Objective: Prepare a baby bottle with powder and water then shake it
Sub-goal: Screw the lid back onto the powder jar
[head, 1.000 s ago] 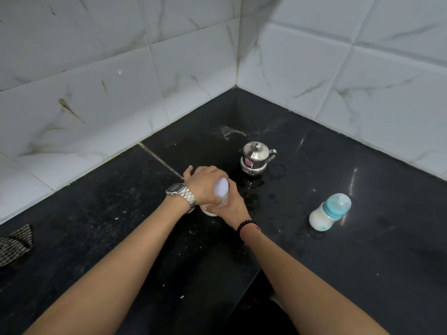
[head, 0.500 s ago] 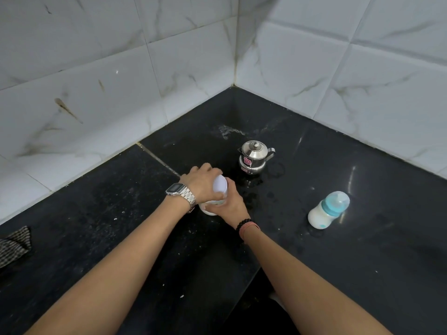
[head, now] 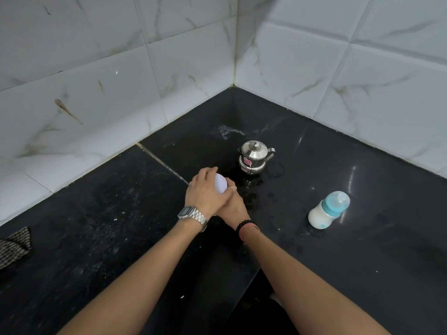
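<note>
A small white container with a round white lid stands on the black counter, mostly hidden by both hands. My left hand curls over its lid from the left. My right hand wraps the container's body from the right and below. A baby bottle with a teal collar, clear cap and milky white liquid stands apart at the right. A small steel pot with lid and spout sits just behind the hands.
White marble-look tiled walls meet in a corner behind the counter. A checked cloth lies at the far left edge. Water drops and powder specks dot the counter around the pot. The counter's front edge notches inward below my forearms.
My left hand has turned on the lid, its fingers shifting round toward the far side. The container, bottle and pot stay where they were.
</note>
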